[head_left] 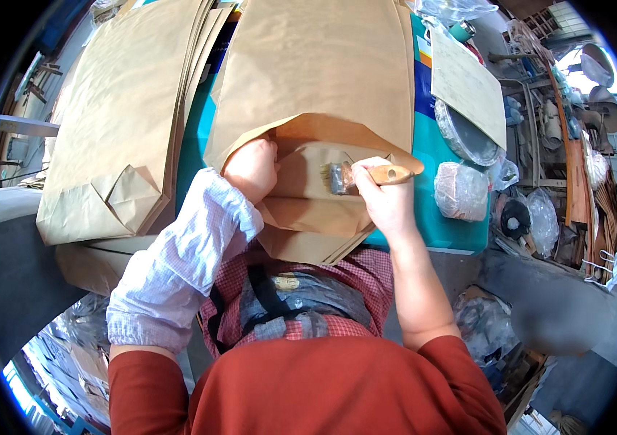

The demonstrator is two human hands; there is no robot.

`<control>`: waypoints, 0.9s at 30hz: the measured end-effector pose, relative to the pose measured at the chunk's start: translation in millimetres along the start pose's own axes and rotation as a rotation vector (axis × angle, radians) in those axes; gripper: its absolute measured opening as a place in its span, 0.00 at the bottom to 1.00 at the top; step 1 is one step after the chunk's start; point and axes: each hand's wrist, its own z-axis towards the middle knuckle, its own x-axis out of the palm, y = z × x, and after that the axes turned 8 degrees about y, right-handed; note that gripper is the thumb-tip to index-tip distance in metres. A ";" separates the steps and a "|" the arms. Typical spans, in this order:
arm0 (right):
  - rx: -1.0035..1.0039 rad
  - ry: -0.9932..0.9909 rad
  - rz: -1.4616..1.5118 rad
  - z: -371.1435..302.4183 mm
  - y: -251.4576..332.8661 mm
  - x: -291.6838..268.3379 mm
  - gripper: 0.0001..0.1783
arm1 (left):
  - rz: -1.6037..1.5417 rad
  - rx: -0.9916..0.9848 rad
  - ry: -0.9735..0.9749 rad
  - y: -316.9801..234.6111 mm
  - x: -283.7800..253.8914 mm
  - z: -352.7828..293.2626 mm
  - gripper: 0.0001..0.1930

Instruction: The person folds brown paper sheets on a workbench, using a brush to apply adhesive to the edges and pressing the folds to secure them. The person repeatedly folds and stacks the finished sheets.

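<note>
A wooden-handled brush (393, 174) with short bristles and a metal band was gripped in the right hand (381, 194), the fingers closed round the handle near the band. It was held at the open end of a large bag (315, 65) of smooth brown paper, its bristles pointed left; whether the paper was touched by them could not be told. The bag was laid lengthwise on a glossy teal surface (453, 235), its near end spread into a wide, curved lip with creased flaps. At the left of this opening the left hand (254, 170) was placed, fingers curled; whether paper was pinched could not be told. The left forearm was covered by a loose checked sleeve cover (185, 254). To the left, similar paper bags (120, 109) were piled, the top one's end folded into sharp creases. To the right, a rounded bundle (462, 191) was wrapped in clear, crinkled plastic.
</note>
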 end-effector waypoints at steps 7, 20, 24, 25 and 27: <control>-0.076 0.067 0.162 13.8 -10.1 68.7 0.07 | -0.103 -0.204 0.081 1.1 -6.1 30.2 0.12; -0.086 -0.081 -0.097 -10.2 -9.2 -38.7 0.12 | 0.314 -0.045 0.121 -42.7 -11.9 21.9 0.09; -0.171 -0.334 0.698 26.2 -49.5 -41.8 0.25 | 0.425 -0.095 0.084 -54.6 -7.7 19.0 0.09; -0.195 -0.352 0.707 37.3 -84.4 -42.8 0.26 | 0.440 -0.072 0.083 -58.2 -7.3 20.8 0.08; -0.148 -0.282 0.977 47.9 -104.1 -21.3 0.26 | 0.467 -0.037 0.090 -61.0 -1.4 25.0 0.08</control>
